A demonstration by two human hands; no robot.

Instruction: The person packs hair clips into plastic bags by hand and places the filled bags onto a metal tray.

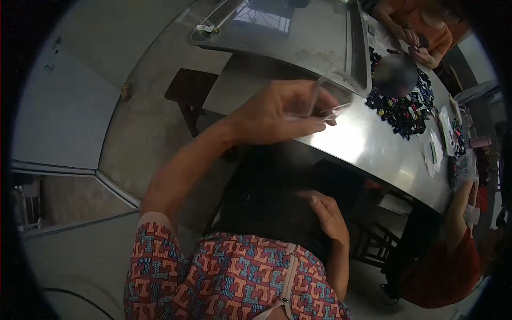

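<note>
My left hand (290, 113) reaches out over the near edge of the metal table (378, 154), its thumb and fingers closed around a clear, thin-walled plastic piece (333, 96) that looks like a small box. Its exact shape is hard to make out against the glare. Lower down, my right hand (329, 216) is close to my body beside the dark cloth (261, 186) over my lap. The thumb shows, but the other fingers are partly hidden and blurred, so I cannot tell whether they hold anything.
A pile of small dark and coloured pieces (402, 114) lies on the table beside a large metal tray (314, 58). One person (421, 26) handles something at the far side; another, in red (450, 272), reaches in at right. A wooden stool (192, 85) stands at left.
</note>
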